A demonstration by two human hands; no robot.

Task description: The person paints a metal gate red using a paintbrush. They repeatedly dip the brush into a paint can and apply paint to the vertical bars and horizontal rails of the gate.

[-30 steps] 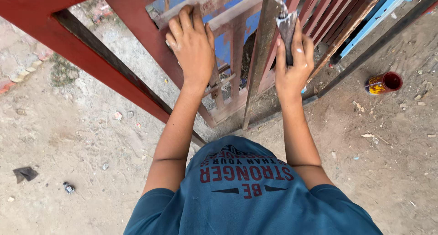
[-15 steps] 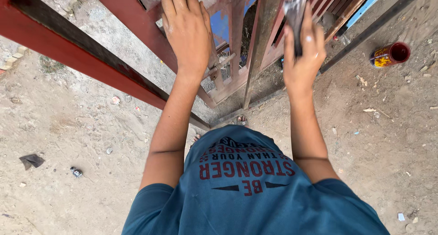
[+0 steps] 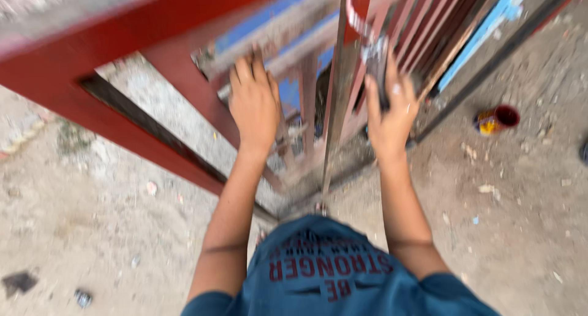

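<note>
My left hand (image 3: pixel 254 104) lies flat, fingers apart, against the red metal gate frame (image 3: pixel 122 64), with its fingertips reaching a grey crossbar (image 3: pixel 288 52). In my right hand (image 3: pixel 389 117) is a dark brush-like tool (image 3: pixel 376 61), held up against a rusty upright bar (image 3: pixel 335 120) of the gate. The picture is blurred, so I cannot make out the tool's tip. My blue shirt fills the bottom middle.
A small open tin with red paint (image 3: pixel 499 118) stands on the sandy ground to the right. A blue strip (image 3: pixel 484 28) runs along the gate's far side. A dark scrap (image 3: pixel 18 282) and a small pebble-like bit (image 3: pixel 82 297) lie at the lower left.
The view has swung and blurred. Both hands sit lower in the picture; my right hand still holds the tool at the upright bar, and my left stays on the frame.
</note>
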